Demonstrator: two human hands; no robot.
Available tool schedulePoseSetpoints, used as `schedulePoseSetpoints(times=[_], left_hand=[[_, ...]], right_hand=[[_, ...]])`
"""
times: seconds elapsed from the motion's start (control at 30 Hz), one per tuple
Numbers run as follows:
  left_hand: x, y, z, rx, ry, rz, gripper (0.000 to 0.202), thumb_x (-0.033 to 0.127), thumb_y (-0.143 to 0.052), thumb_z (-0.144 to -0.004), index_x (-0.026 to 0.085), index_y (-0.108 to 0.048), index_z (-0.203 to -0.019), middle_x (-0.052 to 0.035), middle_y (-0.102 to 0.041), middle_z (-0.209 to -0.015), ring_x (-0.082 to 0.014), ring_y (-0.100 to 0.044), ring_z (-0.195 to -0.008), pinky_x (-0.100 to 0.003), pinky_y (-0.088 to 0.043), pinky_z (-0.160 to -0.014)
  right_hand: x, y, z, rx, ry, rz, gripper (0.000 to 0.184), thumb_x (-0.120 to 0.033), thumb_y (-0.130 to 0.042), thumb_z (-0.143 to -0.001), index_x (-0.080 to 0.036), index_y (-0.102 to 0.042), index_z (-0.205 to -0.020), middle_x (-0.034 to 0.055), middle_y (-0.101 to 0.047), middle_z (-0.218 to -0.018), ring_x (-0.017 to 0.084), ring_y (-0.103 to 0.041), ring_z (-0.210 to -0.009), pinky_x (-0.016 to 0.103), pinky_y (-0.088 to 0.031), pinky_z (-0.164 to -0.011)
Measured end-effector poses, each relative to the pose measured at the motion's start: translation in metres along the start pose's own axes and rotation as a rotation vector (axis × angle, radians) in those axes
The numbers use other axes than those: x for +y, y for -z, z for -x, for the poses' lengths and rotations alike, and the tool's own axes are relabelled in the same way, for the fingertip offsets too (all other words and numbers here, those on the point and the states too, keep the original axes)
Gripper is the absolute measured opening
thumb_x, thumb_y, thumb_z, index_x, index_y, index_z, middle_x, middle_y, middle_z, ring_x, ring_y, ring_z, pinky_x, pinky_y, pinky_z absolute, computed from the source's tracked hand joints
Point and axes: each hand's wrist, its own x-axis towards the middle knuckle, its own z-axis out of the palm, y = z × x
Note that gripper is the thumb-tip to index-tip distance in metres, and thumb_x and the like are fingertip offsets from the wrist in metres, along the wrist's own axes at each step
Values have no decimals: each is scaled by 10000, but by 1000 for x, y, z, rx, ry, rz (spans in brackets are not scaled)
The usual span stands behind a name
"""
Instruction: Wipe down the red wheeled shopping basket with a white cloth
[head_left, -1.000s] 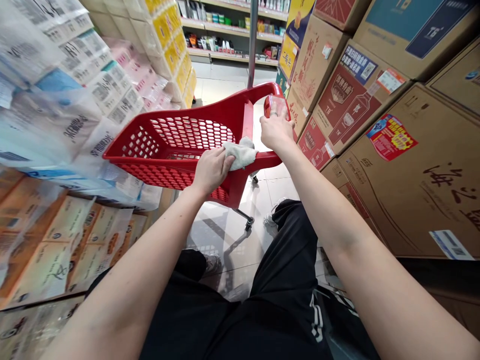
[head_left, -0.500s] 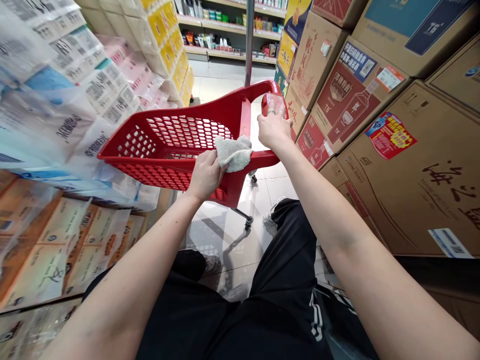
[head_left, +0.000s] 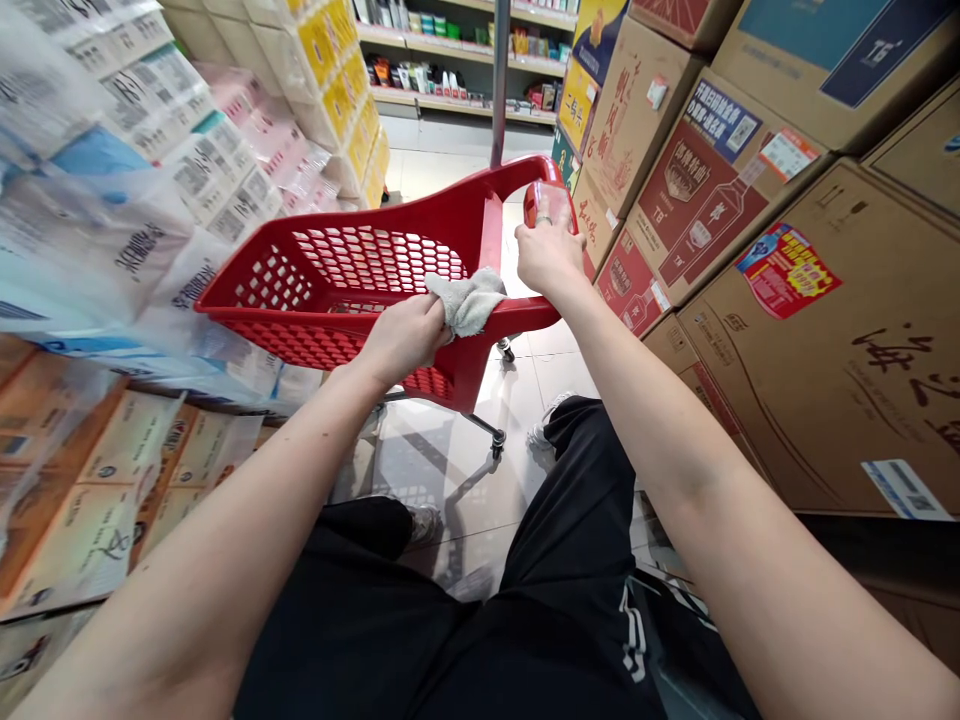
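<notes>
A red plastic shopping cart with a perforated basket stands tilted in front of me. My left hand is closed on a grey-white cloth, which is pressed against the cart's near rim. My right hand grips the cart's red handle at the upper right, fingers wrapped over it. The basket holds nothing that I can see.
Wrapped packs of tissue are stacked on the left. Brown cardboard cartons are piled on the right. A metal pole rises behind the cart, with store shelves beyond. The floor is pale tile. My legs are in black trousers.
My left hand has drawn the cloth a little to the left along the rim and bunched it. The cart has shifted slightly; my right hand stays on the handle.
</notes>
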Motion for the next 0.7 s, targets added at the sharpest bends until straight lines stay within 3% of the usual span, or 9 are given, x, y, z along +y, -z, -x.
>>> schedulePoseSetpoints(times=[0.17,0.27,0.4,0.5,0.6,0.7], left_hand=[[-2,13,-3,-61,-19,-11,288,337,-448,-908,175,-622,-1070,-107,-676,-964,-244,-646,-817,-299,-430,-634],[-4,16,-4,-88,-56,-58,285,330,-440,-918,170,-625,-1064,-114,-678,-948,-240,-649,-808,-290,-422,-610],[-4,8,-3,-69,-46,-67,315,319,-427,-926,180,-611,-1141,-123,-678,-984,-244,-647,-835,-293,-436,-620],[-7,-2,1,-18,-52,-18,354,268,-408,-913,186,-588,-1207,-136,-671,-1045,-263,-635,-910,-329,-466,-688],[-21,-11,11,33,-51,46,385,216,-419,-869,178,-583,-1216,-148,-661,-1074,-282,-618,-983,-373,-479,-799],[-46,-15,28,40,-8,71,406,211,-419,-851,176,-568,-1227,-140,-657,-1016,-282,-605,-953,-394,-475,-817]], right_hand=[[1,-5,-3,25,15,-9,529,-486,-424,-983,-176,-521,-1400,134,-47,-1654,498,-16,-1471,760,-240,-1006],[2,-6,-4,39,17,-10,494,-453,-414,-992,-188,-533,-1391,122,-32,-1658,489,-25,-1475,737,-252,-1018],[1,-4,-2,27,3,12,437,-329,-375,-1018,-183,-527,-1400,143,-74,-1652,488,-35,-1473,684,-280,-1026],[0,-2,1,31,3,19,459,-385,-380,-1021,-170,-526,-1400,154,-89,-1647,498,-61,-1466,684,-286,-1022],[0,0,3,50,12,7,464,-420,-415,-1005,-185,-539,-1386,154,-118,-1643,487,-89,-1469,710,-326,-989],[0,1,6,48,20,3,416,-310,-412,-1009,-178,-549,-1380,160,-138,-1640,479,-100,-1470,685,-352,-993]])
